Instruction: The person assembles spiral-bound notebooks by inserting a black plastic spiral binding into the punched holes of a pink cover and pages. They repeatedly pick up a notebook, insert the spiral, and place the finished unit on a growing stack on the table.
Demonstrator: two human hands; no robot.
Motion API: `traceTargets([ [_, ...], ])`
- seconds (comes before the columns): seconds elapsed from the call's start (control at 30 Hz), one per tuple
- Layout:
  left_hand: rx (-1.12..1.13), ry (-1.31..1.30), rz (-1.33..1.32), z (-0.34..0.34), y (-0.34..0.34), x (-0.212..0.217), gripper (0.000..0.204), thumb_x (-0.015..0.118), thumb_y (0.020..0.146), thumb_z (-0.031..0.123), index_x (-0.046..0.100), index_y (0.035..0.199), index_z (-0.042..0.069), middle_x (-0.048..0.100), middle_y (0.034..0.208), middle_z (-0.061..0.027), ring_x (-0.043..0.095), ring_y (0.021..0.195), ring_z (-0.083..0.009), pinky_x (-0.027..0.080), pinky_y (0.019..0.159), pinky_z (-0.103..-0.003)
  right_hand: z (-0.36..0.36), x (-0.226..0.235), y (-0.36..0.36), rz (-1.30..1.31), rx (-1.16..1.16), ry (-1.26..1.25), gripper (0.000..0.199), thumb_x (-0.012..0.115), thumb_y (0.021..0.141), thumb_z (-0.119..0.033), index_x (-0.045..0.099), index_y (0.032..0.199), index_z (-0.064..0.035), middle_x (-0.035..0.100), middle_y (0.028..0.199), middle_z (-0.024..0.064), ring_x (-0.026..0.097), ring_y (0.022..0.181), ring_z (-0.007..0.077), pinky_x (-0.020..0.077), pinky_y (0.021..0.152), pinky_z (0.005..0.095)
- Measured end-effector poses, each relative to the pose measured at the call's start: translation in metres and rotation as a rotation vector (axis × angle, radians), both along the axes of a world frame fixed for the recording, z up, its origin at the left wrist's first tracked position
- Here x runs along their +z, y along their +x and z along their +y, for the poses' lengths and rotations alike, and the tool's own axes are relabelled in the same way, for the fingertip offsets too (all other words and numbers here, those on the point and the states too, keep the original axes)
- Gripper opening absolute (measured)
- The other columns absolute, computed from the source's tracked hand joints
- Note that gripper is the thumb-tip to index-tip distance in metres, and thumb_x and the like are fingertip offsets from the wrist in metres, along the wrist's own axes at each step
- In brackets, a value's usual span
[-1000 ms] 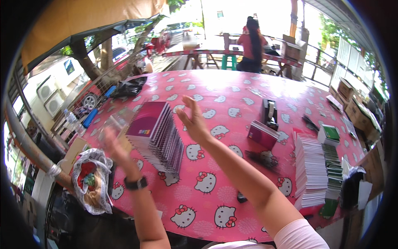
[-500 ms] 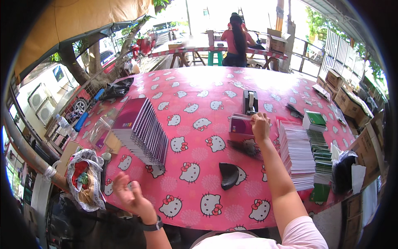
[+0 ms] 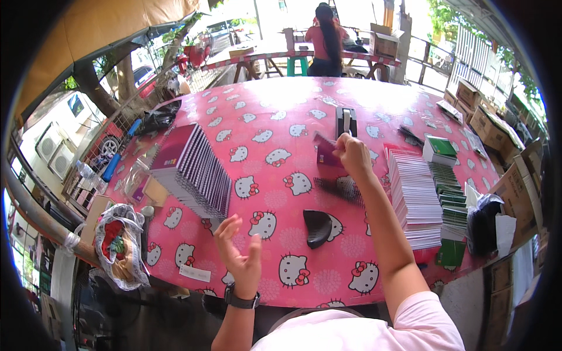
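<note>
My right hand (image 3: pixel 354 153) is closed at the right edge of a small purple spiral notebook (image 3: pixel 329 157), which tilts with a blurred top edge. The fingertips' exact grip is partly hidden. Just beyond stands a black tape dispenser (image 3: pixel 339 121). My left hand (image 3: pixel 240 254) hovers over the near edge of the table, fingers apart and holding nothing. Nearest to it are a tall stack of purple spiral notebooks (image 3: pixel 190 169) and a white paper slip (image 3: pixel 195 273). Between the hands lie a black half-moon-shaped piece (image 3: pixel 318 228) and a dark, coil-like bundle (image 3: pixel 338 190).
On the right are a tall pile of white-edged booklets (image 3: pixel 414 199), green notebooks (image 3: pixel 440 150) and cardboard boxes (image 3: pixel 494 131). A cloth-filled bag (image 3: pixel 120 248) hangs at the left edge of the pink table (image 3: pixel 275 175). Another person (image 3: pixel 325 44) sits at a far table.
My left hand has come up and rightward, and the paper slip now shows. My right hand has shifted slightly left with the notebook, which has tilted. The whole view has shifted.
</note>
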State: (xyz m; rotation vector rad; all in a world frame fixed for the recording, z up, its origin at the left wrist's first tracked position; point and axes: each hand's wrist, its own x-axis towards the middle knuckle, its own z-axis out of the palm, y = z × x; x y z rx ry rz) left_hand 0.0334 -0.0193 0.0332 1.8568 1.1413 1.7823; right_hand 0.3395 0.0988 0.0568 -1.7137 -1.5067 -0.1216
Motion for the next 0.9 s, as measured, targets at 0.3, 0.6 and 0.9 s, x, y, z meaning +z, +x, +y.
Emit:
traceTargets([
  [0.3, -0.528, -0.474, -0.112, 0.004, 0.001, -0.058, 0.024, 0.065, 0.084, -0.002, 0.054, 0.104, 0.004, 0.063, 0.096, -0.0061, 0.058, 0.089, -0.0087, 0.046, 0.076, -0.022, -0.149, -0.028, -0.093, 0.636, 0.687, -0.227, 0.013, 0.065, 0.081, -0.005, 0.059, 0.093, -0.0054, 0.059, 0.078, 0.0042, 0.057, 0.073, 0.0146, 0.0465, 0.067, 0.0281],
  [0.6, -0.282, -0.473, -0.139, -0.036, 0.011, -0.072, 0.05, 0.064, 0.081, -0.004, 0.043, 0.125, 0.004, 0.048, 0.125, -0.0122, 0.057, 0.098, -0.0193, 0.042, 0.091, -0.034, -0.152, -0.088, -0.143, 0.955, 0.399, -0.068, 0.014, 0.06, 0.088, -0.005, 0.055, 0.1, -0.0033, 0.056, 0.084, 0.0025, 0.053, 0.078, 0.0101, 0.0445, 0.071, 0.0249],
  [0.9, -0.149, -0.049, 0.654, -0.024, 0.02, -0.035, 0.028, 0.061, 0.08, 0.0, 0.07, 0.103, 0.012, 0.068, 0.089, -0.0033, 0.064, 0.081, -0.0162, 0.038, 0.083, -0.036, -0.083, -0.068, -0.059, 0.378, 0.291, 0.077, 0.01, 0.068, 0.079, -0.008, 0.067, 0.087, -0.0036, 0.065, 0.085, 0.009, 0.06, 0.076, 0.0201, 0.0474, 0.066, 0.0319],
])
